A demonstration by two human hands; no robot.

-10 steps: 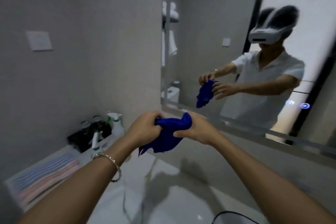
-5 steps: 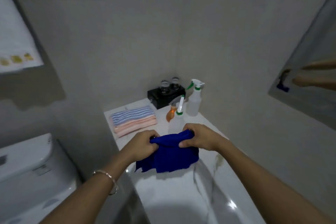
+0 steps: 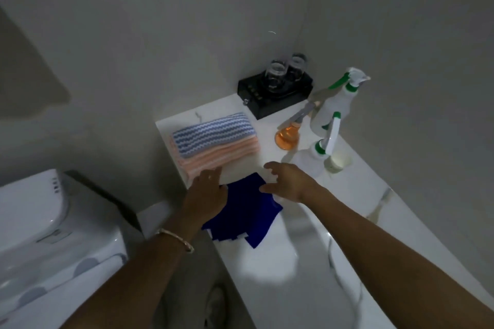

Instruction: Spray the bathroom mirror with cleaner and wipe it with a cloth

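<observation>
A dark blue cloth lies spread flat on the white marble counter. My left hand rests at its left edge with fingers stretched out, touching the striped towels. My right hand hovers over the cloth's far right corner, fingers apart, holding nothing. Two clear spray bottles with green and white triggers stand just beyond the right hand: a near one and a taller one by the wall. The mirror is out of view.
Folded blue and pink striped towels lie at the counter's left end. An orange-filled bottle and a black tray with two glasses stand behind. A white toilet is at lower left.
The view has swung from the mirror down to the counter. Both hands held the bunched blue cloth; now it lies flat on the counter and both hands have let go.
</observation>
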